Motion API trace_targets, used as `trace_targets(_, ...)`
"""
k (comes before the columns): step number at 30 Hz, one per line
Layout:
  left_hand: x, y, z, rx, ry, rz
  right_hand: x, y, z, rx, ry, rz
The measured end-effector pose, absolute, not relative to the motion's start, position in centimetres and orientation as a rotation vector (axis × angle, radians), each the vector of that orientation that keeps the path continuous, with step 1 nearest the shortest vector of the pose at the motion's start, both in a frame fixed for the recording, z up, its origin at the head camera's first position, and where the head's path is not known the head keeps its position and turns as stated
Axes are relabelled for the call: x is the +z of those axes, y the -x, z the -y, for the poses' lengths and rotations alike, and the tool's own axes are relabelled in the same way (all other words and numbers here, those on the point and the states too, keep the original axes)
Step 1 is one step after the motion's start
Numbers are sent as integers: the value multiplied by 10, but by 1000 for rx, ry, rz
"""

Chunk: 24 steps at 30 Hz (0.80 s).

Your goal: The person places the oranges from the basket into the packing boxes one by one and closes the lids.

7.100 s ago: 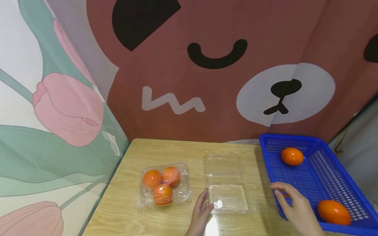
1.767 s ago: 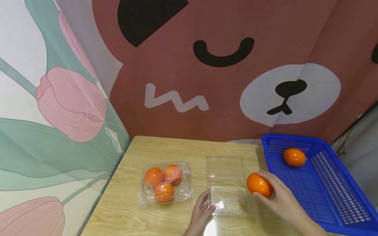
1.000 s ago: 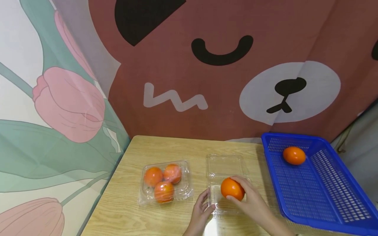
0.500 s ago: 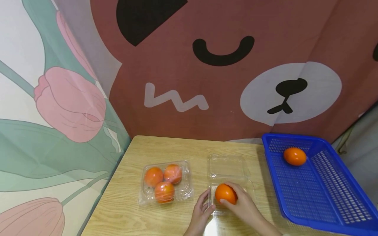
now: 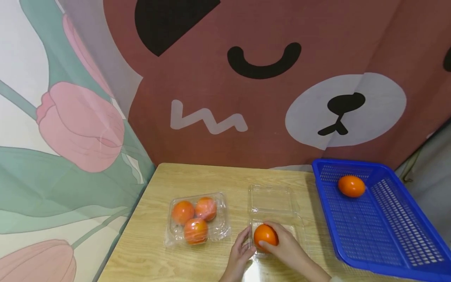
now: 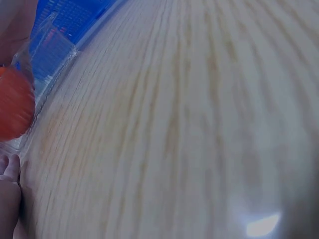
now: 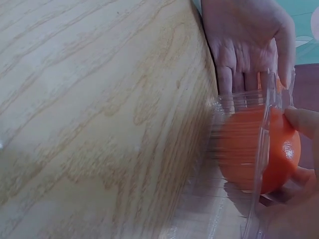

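A clear plastic clamshell box (image 5: 271,199) lies unfolded on the table, its lid flat on the far side. My left hand (image 5: 239,256) holds the near half by its left wall, thumb at the rim and fingers outside, as the right wrist view shows of this left hand (image 7: 244,37). My right hand (image 5: 287,248) grips a smooth, glossy orange fruit (image 5: 265,236) inside the near half, towards its left side. Through the clear wall, the right wrist view shows the fruit (image 7: 281,149) with fingers and thumb around it. Whether it touches the bottom is unclear.
Left of the hands stands a closed clear clamshell (image 5: 220,231) with three orange fruits inside. At the right, a blue plastic basket (image 5: 327,231) holds another orange fruit (image 5: 351,186) near its back. A printed curtain (image 5: 204,152) hangs behind the wooden table (image 5: 141,254).
My right hand has taken an orange fruit from the basket's near end, carried it left over the clamshell and lowered it into the near half. My left hand has stayed at the box.
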<state>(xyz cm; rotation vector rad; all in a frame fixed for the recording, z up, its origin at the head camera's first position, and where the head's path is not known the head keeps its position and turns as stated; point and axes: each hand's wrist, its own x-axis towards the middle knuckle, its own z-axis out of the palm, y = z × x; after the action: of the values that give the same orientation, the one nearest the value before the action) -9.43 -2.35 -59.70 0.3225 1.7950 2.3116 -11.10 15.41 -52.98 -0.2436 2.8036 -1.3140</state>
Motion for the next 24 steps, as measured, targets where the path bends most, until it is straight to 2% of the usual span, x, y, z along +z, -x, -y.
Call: trace_targets(24,-596,93,22,2310,-283,-1771,-526,110,-155,-1273,356,-2698)
